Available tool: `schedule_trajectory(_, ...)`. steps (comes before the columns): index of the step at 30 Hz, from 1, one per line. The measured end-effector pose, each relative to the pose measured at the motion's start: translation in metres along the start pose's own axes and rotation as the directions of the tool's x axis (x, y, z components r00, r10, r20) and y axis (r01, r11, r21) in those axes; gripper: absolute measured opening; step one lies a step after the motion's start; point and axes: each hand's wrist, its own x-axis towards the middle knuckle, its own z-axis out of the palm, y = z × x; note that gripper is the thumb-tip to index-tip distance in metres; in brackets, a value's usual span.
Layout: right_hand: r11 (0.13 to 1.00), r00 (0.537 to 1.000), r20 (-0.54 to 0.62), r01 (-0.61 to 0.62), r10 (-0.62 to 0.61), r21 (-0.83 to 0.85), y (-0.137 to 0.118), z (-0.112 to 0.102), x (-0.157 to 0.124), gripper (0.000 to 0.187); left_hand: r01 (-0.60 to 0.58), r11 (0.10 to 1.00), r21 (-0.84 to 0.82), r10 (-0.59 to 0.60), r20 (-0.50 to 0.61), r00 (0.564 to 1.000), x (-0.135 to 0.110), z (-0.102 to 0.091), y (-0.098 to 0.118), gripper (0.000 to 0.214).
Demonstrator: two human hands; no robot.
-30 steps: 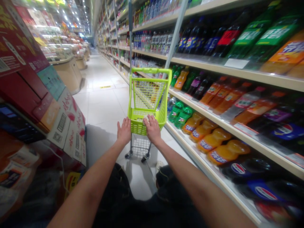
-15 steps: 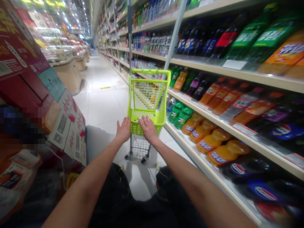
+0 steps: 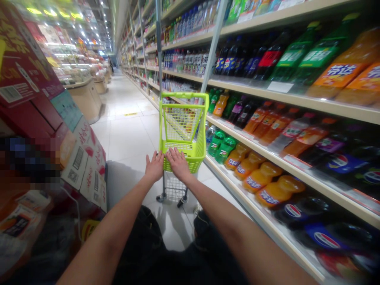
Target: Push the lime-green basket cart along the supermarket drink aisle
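A lime-green shopping cart [image 3: 184, 134] with a plastic basket stands in front of me on thin legs with casters. My left hand [image 3: 154, 167] is at the basket's near left corner, palm down, fingers stretched out and a little apart. Over the near part of the basket lies my right hand [image 3: 177, 163], its fingers extended and pointing forward. The two hands are close together, and neither visibly holds anything. Contact between the palms and the basket edge is hidden from above.
Drink shelves [image 3: 252, 83] line the right, with orange soda bottles [image 3: 268, 196] and green bottles [image 3: 226, 149] low down. Stacked cartons [image 3: 84, 158] stand at left. A tiled aisle [image 3: 121, 95] runs ahead beside a display counter [image 3: 86, 97].
My right hand has shifted left, closer to my left hand. The cart sits slightly lower and further left in view, and the shelves have shifted left too.
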Motion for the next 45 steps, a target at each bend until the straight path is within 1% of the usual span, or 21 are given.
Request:
schedule_trajectory(6,0.998,0.999,0.006,0.039,-0.039,-0.05,0.036,-0.005,-0.018,0.044,0.001,1.0,-0.003,-0.001,0.016,1.0,-0.002,-0.001,0.003,0.062)
schedule_trajectory(9,0.999,0.999,0.031,0.035,-0.034,-0.03,0.04,-0.007,-0.018,0.043,-0.009,1.0,-0.009,0.009,0.017,1.0,-0.002,0.001,0.005,0.064)
schedule_trajectory(12,1.0,1.0,0.027,0.002,-0.001,-0.017,0.037,-0.008,-0.016,0.043,-0.01,1.0,-0.009,0.01,0.019,1.0,-0.002,0.002,0.007,0.065)
schedule_trajectory(14,1.0,1.0,0.019,-0.019,0.019,-0.017,0.041,-0.01,-0.02,0.044,-0.006,1.0,-0.006,0.007,0.014,1.0,-0.002,0.003,0.007,0.065)
schedule_trajectory(16,0.998,0.999,0.006,-0.053,0.053,-0.026,0.053,-0.013,-0.03,0.045,-0.003,1.0,-0.005,0.003,0.008,1.0,-0.001,0.004,0.007,0.065)
schedule_trajectory(20,0.981,0.982,-0.064,-0.18,0.176,-0.068,0.086,-0.023,-0.057,0.047,-0.006,1.0,-0.01,0.006,0.001,1.0,-0.001,0.007,0.006,0.068)
schedule_trajectory(22,0.974,0.973,-0.094,-0.216,0.21,-0.066,0.091,-0.025,-0.065,0.048,0.002,1.0,-0.018,-0.002,0.002,1.0,-0.001,0.008,0.008,0.069)
schedule_trajectory(23,0.974,0.972,-0.101,-0.218,0.212,-0.055,0.089,-0.025,-0.066,0.049,0.009,1.0,-0.022,-0.008,0.006,1.0,-0.001,0.008,0.009,0.07)
schedule_trajectory(25,0.981,0.976,-0.103,-0.193,0.191,-0.013,0.075,-0.022,-0.061,0.052,0.019,0.999,-0.029,-0.018,0.021,1.0,0.0,0.008,0.011,0.071)
schedule_trajectory(29,0.993,0.991,-0.086,-0.096,0.102,0.071,0.031,-0.01,-0.034,0.051,0.024,0.999,-0.03,-0.023,0.05,0.998,0.0,0.004,0.014,0.072)
schedule_trajectory(31,0.995,0.995,-0.075,-0.053,0.06,0.087,0.017,-0.005,-0.023,0.048,0.022,0.999,-0.031,-0.02,0.057,0.998,0.0,0.003,0.013,0.072)
schedule_trajectory(32,0.996,0.996,-0.072,-0.04,0.047,0.086,0.014,-0.003,-0.02,0.046,0.02,0.999,-0.031,-0.018,0.058,0.998,-0.001,0.003,0.012,0.073)
schedule_trajectory(35,0.997,0.996,-0.074,-0.051,0.055,0.06,0.021,-0.001,-0.021,0.043,0.005,1.0,-0.025,-0.004,0.048,0.999,-0.002,0.004,0.009,0.074)
schedule_trajectory(38,0.991,0.988,-0.077,-0.133,0.135,0.034,0.04,-0.005,-0.032,0.047,-0.005,1.0,-0.021,0.006,0.038,0.999,-0.003,0.007,0.007,0.073)
schedule_trajectory(40,0.983,0.98,-0.081,-0.181,0.183,0.027,0.047,-0.009,-0.039,0.052,-0.007,1.0,-0.027,0.008,0.041,0.999,-0.003,0.008,0.008,0.073)
schedule_trajectory(42,0.982,0.978,-0.084,-0.188,0.19,0.036,0.047,-0.012,-0.041,0.055,-0.001,0.999,-0.042,0.003,0.047,0.999,-0.002,0.008,0.01,0.074)
schedule_trajectory(45,0.988,0.986,-0.08,-0.14,0.146,0.071,0.032,-0.01,-0.031,0.054,0.011,0.996,-0.091,-0.006,0.055,0.998,0.0,0.005,0.009,0.075)
